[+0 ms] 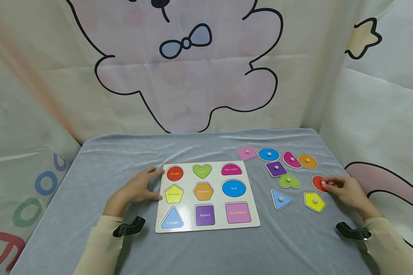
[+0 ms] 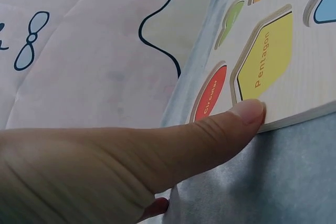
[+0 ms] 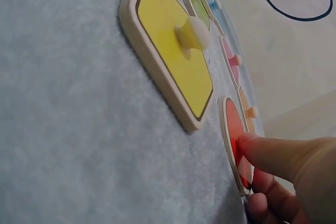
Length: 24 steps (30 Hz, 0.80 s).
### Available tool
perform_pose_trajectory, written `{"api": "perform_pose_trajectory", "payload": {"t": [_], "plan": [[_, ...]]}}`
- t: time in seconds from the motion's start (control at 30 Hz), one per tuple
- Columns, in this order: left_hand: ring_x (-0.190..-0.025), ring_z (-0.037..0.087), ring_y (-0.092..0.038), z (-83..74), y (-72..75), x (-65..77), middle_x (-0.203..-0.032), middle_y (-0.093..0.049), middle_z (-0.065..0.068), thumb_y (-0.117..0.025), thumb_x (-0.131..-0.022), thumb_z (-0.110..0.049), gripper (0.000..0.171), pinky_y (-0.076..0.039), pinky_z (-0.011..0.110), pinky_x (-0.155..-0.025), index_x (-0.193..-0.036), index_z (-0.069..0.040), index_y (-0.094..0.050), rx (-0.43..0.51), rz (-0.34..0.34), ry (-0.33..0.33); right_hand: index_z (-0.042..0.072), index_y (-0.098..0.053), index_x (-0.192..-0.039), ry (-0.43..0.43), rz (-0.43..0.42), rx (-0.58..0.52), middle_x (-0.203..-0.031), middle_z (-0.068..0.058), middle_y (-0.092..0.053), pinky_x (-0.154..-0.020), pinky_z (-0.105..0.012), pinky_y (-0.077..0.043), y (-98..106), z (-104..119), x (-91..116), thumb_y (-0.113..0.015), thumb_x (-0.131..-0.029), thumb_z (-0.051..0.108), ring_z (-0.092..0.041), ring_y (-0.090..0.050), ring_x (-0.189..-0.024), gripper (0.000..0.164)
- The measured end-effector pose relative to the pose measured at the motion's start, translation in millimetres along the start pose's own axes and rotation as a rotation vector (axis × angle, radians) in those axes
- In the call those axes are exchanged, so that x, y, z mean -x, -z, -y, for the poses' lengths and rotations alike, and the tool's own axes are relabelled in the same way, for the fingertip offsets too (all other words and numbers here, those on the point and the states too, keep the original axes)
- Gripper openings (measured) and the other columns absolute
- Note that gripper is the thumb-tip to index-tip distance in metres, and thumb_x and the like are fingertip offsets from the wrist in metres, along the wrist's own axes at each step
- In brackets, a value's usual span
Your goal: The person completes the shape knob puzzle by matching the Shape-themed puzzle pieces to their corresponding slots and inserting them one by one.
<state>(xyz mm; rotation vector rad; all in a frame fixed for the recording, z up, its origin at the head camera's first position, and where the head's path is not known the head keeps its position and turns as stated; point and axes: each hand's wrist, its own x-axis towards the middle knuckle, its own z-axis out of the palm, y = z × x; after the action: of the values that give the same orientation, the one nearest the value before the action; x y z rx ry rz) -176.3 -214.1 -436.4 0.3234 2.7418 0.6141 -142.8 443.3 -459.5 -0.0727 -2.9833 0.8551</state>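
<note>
A white puzzle board (image 1: 188,223) with colored, labelled shape recesses lies on the cloth. My left hand (image 1: 138,188) rests along its left edge, fingers spread. In the left wrist view the thumb (image 2: 231,121) touches the edge beside the yellow "Pentagon" recess (image 2: 270,59). To the right, my right hand (image 1: 347,191) pinches the red circle puzzle piece (image 1: 317,183) by its knob, which the fingers hide. In the right wrist view the circle piece (image 3: 234,124) stays close to the cloth. The yellow pentagon piece (image 1: 314,202) lies just in front of that hand, knob up.
Several knobbed pieces lie right of the board: blue triangle (image 1: 280,199), green heart (image 1: 289,181), purple square (image 1: 276,169), blue oval (image 1: 269,154), magenta half round (image 1: 291,159) and orange hexagon (image 1: 308,161). The pink rectangle (image 1: 246,152) lies by the board's far right corner.
</note>
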Motion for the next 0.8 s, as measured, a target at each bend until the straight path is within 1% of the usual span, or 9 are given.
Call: {"api": "perform_pose_trajectory", "payload": {"t": [0.13, 0.3, 0.37, 0.43, 0.6, 0.67, 0.73, 0.8], "plan": [[-0.148, 0.049, -0.029, 0.5, 0.6, 0.3, -0.162, -0.031, 0.024, -0.089, -0.075, -0.035, 0.092, -0.032, 0.072, -0.113, -0.154, -0.019, -0.044, -0.003, -0.006, 0.002, -0.006, -0.072, -0.112, 0.003, 0.001, 0.000, -0.084, -0.004, -0.066, -0.058, -0.021, -0.036, 0.9, -0.4, -0.3, -0.070, -0.097, 0.023, -0.003, -0.044, -0.069, 0.033], [-0.147, 0.049, -0.029, -0.2, -1.1, 0.2, -0.162, -0.031, 0.023, -0.089, -0.074, -0.035, 0.092, -0.032, 0.072, -0.112, -0.153, -0.020, -0.045, -0.002, -0.009, 0.008, -0.006, -0.071, -0.117, -0.013, 0.016, -0.004, -0.092, -0.010, -0.069, -0.059, -0.020, -0.038, 5.0, 2.4, -2.0, -0.068, -0.098, 0.026, -0.002, -0.044, -0.071, 0.038], [-0.147, 0.050, -0.030, -0.9, -0.9, 0.1, -0.162, -0.032, 0.024, -0.089, -0.074, -0.036, 0.092, -0.032, 0.072, -0.112, -0.153, -0.020, -0.045, -0.003, -0.012, 0.003, -0.007, -0.071, -0.117, -0.006, 0.011, -0.012, -0.093, -0.009, -0.071, -0.059, -0.019, -0.039, 7.2, 6.1, -3.4, -0.069, -0.097, 0.026, -0.001, -0.045, -0.072, 0.038], [-0.147, 0.050, -0.030, -0.8, -0.5, 0.6, -0.161, -0.032, 0.024, -0.089, -0.073, -0.036, 0.092, -0.033, 0.072, -0.112, -0.153, -0.019, -0.046, -0.005, -0.013, 0.004, -0.006, -0.071, -0.116, 0.009, 0.009, -0.034, -0.092, -0.005, -0.072, -0.059, -0.019, -0.041, 7.5, 11.1, -4.8, -0.070, -0.096, 0.026, -0.001, -0.047, -0.072, 0.038], [-0.146, 0.050, -0.031, -0.1, 1.0, 3.6, -0.161, -0.032, 0.025, -0.090, -0.073, -0.035, 0.092, -0.033, 0.072, -0.112, -0.152, -0.018, -0.046, -0.011, -0.009, 0.008, -0.005, -0.074, -0.111, 0.075, -0.009, -0.103, -0.085, 0.017, -0.069, -0.059, -0.017, -0.043, -0.2, 24.5, -8.4, -0.074, -0.094, 0.023, 0.001, -0.050, -0.070, 0.033], [-0.146, 0.050, -0.030, -0.1, 1.3, 4.0, -0.161, -0.032, 0.024, -0.090, -0.073, -0.035, 0.092, -0.033, 0.071, -0.112, -0.153, -0.019, -0.046, -0.005, -0.009, 0.008, -0.005, -0.074, -0.109, 0.107, -0.021, -0.118, -0.083, 0.023, -0.066, -0.058, -0.016, -0.043, -3.1, 29.6, -9.7, -0.074, -0.093, 0.021, 0.001, -0.050, -0.069, 0.030], [-0.146, 0.050, -0.030, 0.0, 1.1, 3.2, -0.161, -0.032, 0.024, -0.089, -0.074, -0.036, 0.092, -0.033, 0.072, -0.112, -0.153, -0.019, -0.046, -0.006, -0.008, 0.000, -0.005, -0.075, -0.107, 0.133, -0.041, -0.129, -0.080, 0.023, -0.066, -0.056, -0.017, -0.042, -4.1, 35.2, -10.7, -0.075, -0.092, 0.018, 0.000, -0.050, -0.067, 0.027], [-0.146, 0.050, -0.030, -0.2, 0.4, 2.5, -0.161, -0.032, 0.024, -0.089, -0.074, -0.036, 0.092, -0.032, 0.071, -0.112, -0.153, -0.020, -0.046, 0.000, -0.006, -0.007, -0.004, -0.076, -0.105, 0.149, -0.051, -0.132, -0.078, 0.019, -0.067, -0.054, -0.018, -0.041, -3.7, 41.6, -11.9, -0.075, -0.092, 0.017, -0.001, -0.050, -0.066, 0.025]]}}
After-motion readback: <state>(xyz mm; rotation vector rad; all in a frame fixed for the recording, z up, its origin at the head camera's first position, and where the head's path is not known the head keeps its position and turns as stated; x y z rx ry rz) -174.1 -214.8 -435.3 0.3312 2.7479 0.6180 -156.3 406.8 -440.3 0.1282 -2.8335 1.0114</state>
